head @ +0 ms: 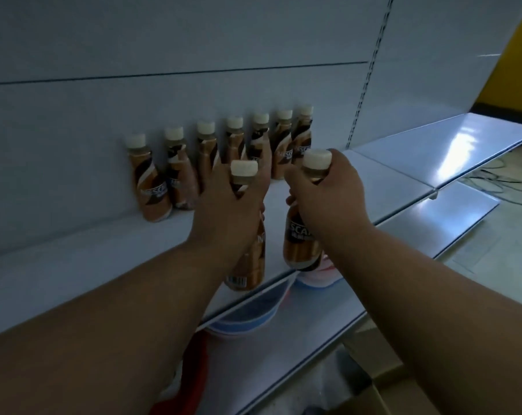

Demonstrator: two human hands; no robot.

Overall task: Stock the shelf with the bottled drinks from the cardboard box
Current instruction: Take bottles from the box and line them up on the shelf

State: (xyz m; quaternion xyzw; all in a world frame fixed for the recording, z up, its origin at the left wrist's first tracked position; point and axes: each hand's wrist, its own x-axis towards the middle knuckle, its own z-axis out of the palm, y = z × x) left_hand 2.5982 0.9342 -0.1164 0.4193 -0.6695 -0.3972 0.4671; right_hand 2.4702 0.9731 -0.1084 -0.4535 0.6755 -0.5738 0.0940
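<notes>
Several brown coffee bottles with cream caps stand in a row against the back panel of the white shelf. My left hand grips one more bottle around its neck, held upright above the shelf's front part. My right hand grips another bottle just below its cap, a little to the right of the first. Both held bottles hang in front of the row. Whether their bases touch the shelf is hidden from me.
The shelf runs on to the right past a slotted upright. A lower shelf holds white, blue and red packages. A corner of the cardboard box shows at the bottom right. Cables lie on the floor.
</notes>
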